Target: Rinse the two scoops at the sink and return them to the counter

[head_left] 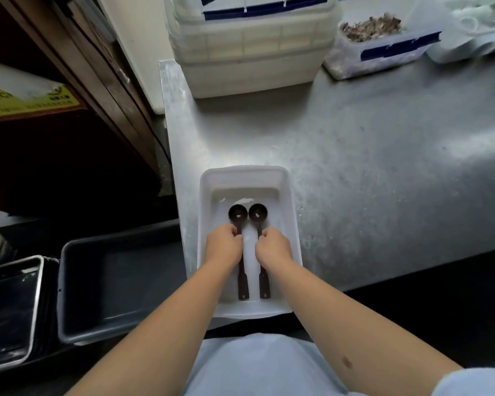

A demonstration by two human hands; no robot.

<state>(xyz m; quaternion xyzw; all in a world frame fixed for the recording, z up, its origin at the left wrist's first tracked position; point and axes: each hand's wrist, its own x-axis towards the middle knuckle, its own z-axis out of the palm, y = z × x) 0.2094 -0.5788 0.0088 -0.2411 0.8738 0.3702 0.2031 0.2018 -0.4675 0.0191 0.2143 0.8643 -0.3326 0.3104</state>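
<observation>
Two dark long-handled scoops lie side by side in a white plastic tray (289, 212) at the near edge of the steel counter. The left scoop (237, 215) and the right scoop (257, 213) have their round bowls pointing away from me and their handles toward me. My left hand (224, 247) is closed around the left scoop's handle just below the bowl. In the same way my right hand (273, 248) grips the right scoop's handle. Both handle ends show below my hands. No sink is in view.
A stack of large white plastic containers (249, 50) stands at the back of the counter (383, 155), with a tub of brown bits (375, 44) to its right. Left of the counter, lower down, sit a grey bin (117, 284) and a metal-rimmed tray (12, 310).
</observation>
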